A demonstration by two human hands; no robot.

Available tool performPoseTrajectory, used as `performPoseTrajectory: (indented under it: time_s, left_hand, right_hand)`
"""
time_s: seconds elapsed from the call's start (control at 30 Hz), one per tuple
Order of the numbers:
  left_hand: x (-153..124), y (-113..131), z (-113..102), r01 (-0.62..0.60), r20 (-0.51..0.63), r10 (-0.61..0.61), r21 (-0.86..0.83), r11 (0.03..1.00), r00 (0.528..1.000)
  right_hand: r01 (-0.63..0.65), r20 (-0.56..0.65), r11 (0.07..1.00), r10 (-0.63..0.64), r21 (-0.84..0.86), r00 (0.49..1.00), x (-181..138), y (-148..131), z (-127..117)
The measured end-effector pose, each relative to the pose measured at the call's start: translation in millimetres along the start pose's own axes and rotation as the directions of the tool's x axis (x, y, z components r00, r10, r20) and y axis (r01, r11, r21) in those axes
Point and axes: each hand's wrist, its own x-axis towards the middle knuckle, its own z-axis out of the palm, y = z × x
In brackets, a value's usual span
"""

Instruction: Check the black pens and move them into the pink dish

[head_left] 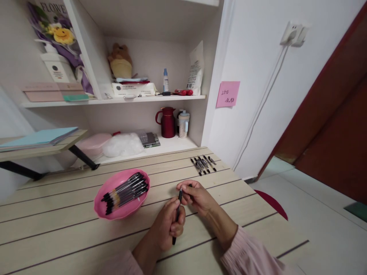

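Note:
My left hand (169,225) is closed round the barrel of a black pen (178,214), held nearly upright over the wooden table (71,236). My right hand (197,198) pinches the pen's top end, fingers curled, with a small black piece showing at its fingertips. To the left a pink bowl (122,214) holds several black pens (126,191). Farther back on the right, several pens and pen parts (203,164) lie in a row on the table.
Behind the table stand white shelves with a red jug (167,122), a cup (183,124), a plastic bag (123,145) and boxes. A pink sticky note (228,94) is on the wall. The table's right edge drops to the floor beside a red door (338,126).

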Motion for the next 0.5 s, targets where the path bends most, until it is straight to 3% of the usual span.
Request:
performPoseTrajectory:
  time_s: [0.13, 0.3, 0.5]
  left_hand:
    - [0.8, 1.6, -0.9, -0.002, 0.012, 0.002, -0.007, 1.000, 1.000]
    - [0.4, -0.8, -1.3, -0.021, -0.041, 0.024, 0.072, 0.997, 0.999]
    - [-0.9, -1.6, -1.8, 0.031, 0.031, -0.034, 0.094, 0.995, 0.999]
  right_hand:
    - [0.008, 0.003, 0.998, -0.008, 0.058, 1.000, -0.8, 0.9, 2.8]
    - [0.017, -0.040, 1.000, -0.017, 0.002, 0.999, -0.9, 0.8, 3.9]
    - [0.193, -0.244, 0.952, -0.133, 0.239, 0.961, 6.4, -5.0, -11.4]
